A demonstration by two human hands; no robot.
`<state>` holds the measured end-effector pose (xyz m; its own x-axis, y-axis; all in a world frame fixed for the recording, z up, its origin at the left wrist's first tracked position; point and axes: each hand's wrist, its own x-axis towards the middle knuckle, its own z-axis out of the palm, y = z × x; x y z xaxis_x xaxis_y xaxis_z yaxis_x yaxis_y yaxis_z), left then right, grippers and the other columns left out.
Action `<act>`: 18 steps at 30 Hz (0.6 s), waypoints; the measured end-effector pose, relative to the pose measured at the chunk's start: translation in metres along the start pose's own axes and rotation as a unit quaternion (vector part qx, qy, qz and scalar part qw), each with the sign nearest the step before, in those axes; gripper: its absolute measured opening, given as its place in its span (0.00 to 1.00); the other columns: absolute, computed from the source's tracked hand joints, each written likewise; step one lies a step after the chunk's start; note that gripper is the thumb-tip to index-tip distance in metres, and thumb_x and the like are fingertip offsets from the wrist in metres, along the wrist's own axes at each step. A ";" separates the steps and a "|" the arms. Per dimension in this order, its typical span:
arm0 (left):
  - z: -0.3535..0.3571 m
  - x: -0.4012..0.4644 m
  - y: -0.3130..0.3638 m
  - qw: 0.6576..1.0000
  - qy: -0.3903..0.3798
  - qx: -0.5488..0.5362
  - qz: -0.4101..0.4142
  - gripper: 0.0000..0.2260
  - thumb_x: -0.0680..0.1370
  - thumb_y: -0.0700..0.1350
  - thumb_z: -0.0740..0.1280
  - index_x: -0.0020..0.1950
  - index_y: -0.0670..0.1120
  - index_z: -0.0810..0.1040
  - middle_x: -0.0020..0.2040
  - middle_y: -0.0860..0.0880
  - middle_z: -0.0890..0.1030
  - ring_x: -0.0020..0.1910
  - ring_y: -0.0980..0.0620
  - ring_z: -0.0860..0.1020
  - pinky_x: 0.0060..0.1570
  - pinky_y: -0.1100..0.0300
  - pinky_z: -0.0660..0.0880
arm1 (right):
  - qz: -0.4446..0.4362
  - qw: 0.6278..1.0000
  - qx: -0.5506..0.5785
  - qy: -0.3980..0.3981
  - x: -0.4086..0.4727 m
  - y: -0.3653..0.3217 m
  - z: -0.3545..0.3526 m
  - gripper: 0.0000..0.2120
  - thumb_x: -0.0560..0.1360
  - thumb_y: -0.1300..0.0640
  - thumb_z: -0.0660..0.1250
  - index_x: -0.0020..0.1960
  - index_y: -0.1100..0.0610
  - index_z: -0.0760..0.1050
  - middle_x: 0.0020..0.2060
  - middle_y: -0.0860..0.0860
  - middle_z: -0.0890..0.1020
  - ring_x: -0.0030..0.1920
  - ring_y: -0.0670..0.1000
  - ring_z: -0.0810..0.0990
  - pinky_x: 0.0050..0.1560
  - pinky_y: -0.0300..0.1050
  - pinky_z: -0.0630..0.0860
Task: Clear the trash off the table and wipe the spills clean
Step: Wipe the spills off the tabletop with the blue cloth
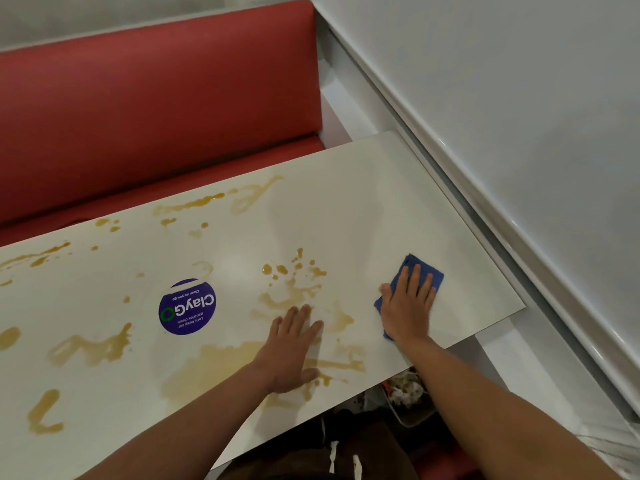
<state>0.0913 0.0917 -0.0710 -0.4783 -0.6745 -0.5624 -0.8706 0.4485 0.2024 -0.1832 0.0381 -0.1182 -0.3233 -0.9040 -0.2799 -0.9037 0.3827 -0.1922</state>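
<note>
the table [363,188] carries brown spills [214,368] over most of its left and middle, so we start at the clean right end. our left hand [292,351] lies flat, bracing us, while our right hand [408,306] presses flat on the blue cloth [420,268]; trash seems binned below.

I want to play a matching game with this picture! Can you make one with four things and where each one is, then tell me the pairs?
Things:
1. blue cloth
2. left hand
3. round sticker
4. red seat

Places:
A. flat on a brown spill
B. behind the table's far edge
C. under the right hand
D. stuck on the table, left of both hands

Pairs: 1-C, 2-A, 3-D, 4-B
</note>
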 end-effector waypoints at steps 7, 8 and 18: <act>0.013 0.003 -0.006 0.998 0.041 -0.004 -0.040 0.40 0.75 0.68 0.43 0.82 0.51 0.37 0.82 0.43 0.34 0.79 0.39 0.32 0.78 0.40 0.39 | -0.084 0.996 -0.015 0.027 -0.105 -0.030 0.042 0.31 0.85 0.43 0.49 0.80 0.62 0.57 0.80 0.63 0.58 0.80 0.67 0.51 0.78 0.66 0.51; 0.014 0.003 -0.006 0.998 0.040 -0.005 -0.041 0.40 0.74 0.68 0.42 0.82 0.51 0.37 0.81 0.43 0.33 0.79 0.39 0.32 0.78 0.40 0.38 | -0.097 0.995 -0.015 0.027 -0.107 -0.027 0.043 0.31 0.85 0.43 0.49 0.80 0.62 0.58 0.80 0.62 0.58 0.80 0.67 0.51 0.78 0.66 0.52; 0.015 0.000 -0.008 0.998 0.053 -0.018 -0.037 0.39 0.80 0.67 0.54 0.83 0.52 0.39 0.81 0.44 0.31 0.79 0.40 0.30 0.76 0.39 0.35 | -0.024 1.000 -0.010 0.017 -0.027 -0.019 0.020 0.33 0.83 0.41 0.41 0.83 0.57 0.50 0.82 0.59 0.52 0.81 0.64 0.48 0.79 0.66 0.49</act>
<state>0.1000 0.0965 -0.0849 -0.4208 -0.7638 -0.4894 -0.9065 0.3750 0.1941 -0.1521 0.0590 -0.1255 -0.2883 -0.9272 -0.2393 -0.9238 0.3350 -0.1851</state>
